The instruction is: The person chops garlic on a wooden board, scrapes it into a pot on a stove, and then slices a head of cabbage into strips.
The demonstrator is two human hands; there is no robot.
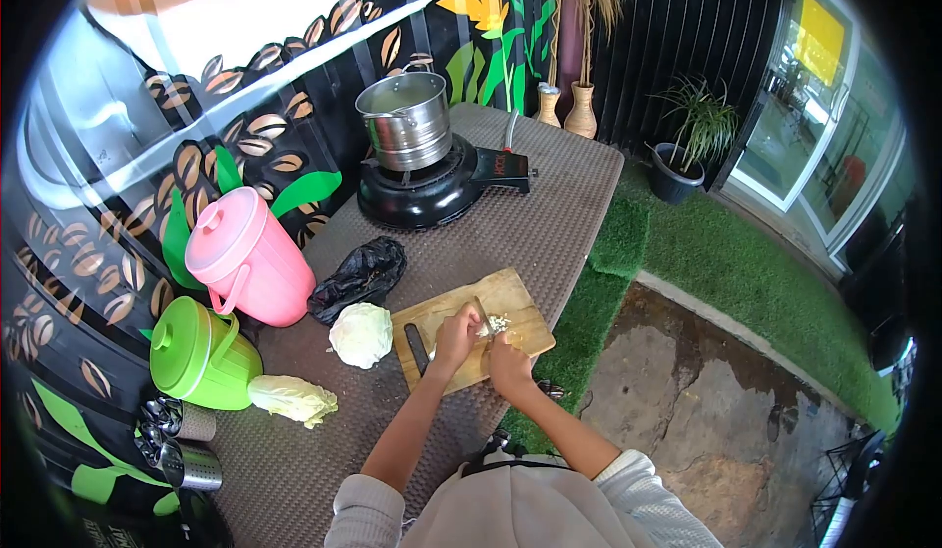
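- The left hand (456,337) is bent over the greens (499,325) with its fingertips on them. It is too small in view to tell whether it pinches them or only presses.
- The right hand (510,362) looks clenched round the handle of a knife (482,313), whose blade stands just beside the left fingers.
- The greens lie as a small chopped heap on the board (520,298), between the two hands.
- Likely risk: the blade is so close to the left fingertips that a slip could nick them.
- The board sits near the table (559,205) edge on the person's side. A hard push could slide it off onto the ground below.
- A dark tool (417,347) lies on the board by the left wrist, where the arm could knock it.
- A cabbage half (361,334) rests just off the board, and it might roll if the board shifts.
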